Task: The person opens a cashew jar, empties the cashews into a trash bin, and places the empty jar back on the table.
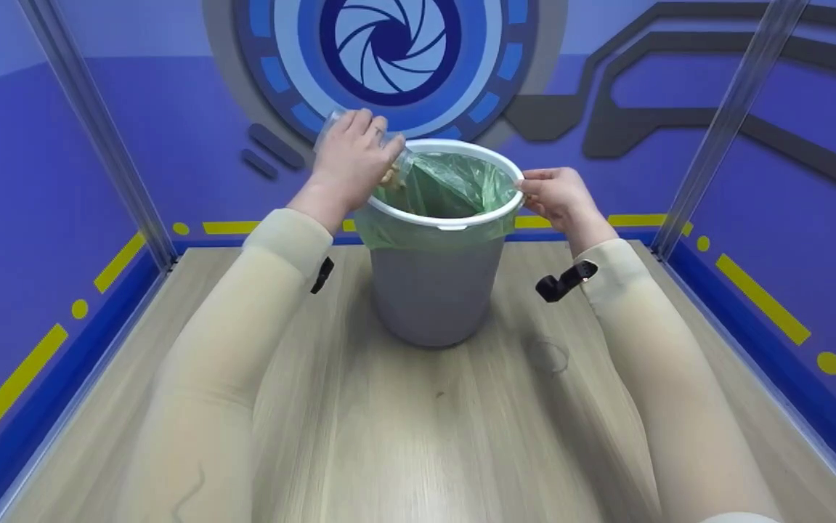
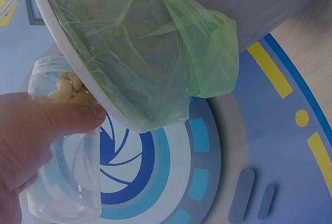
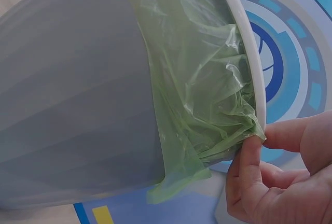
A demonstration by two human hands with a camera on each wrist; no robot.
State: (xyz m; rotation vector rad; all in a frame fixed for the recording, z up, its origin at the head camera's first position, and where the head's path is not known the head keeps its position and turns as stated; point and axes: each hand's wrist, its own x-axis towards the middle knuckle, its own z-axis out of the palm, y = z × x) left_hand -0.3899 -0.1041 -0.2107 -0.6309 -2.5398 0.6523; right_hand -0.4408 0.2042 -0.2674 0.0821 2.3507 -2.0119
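Observation:
My left hand point(image 1: 356, 156) grips a clear plastic jar point(image 2: 67, 182), tipped with its mouth over the left side of a grey trash can point(image 1: 436, 290). Pale curved nuts, like cashews point(image 2: 70, 86), lie near the jar's mouth. The can stands upright, lined with a thin green trash bag point(image 3: 192, 79) folded over the outside under a white rim ring point(image 1: 487, 216). At the can's right side, my right hand point(image 1: 559, 196) pinches the bag's edge at the rim between thumb and fingers. The bottom inside the bag is hidden.
A wooden tabletop point(image 1: 403, 436) carries the can near its back edge. Right of the can lies a faint, clear round outline point(image 1: 552, 356), and a small dark speck point(image 1: 440, 394) is in front. Blue-purple printed panels point(image 1: 156, 131) enclose the back and sides.

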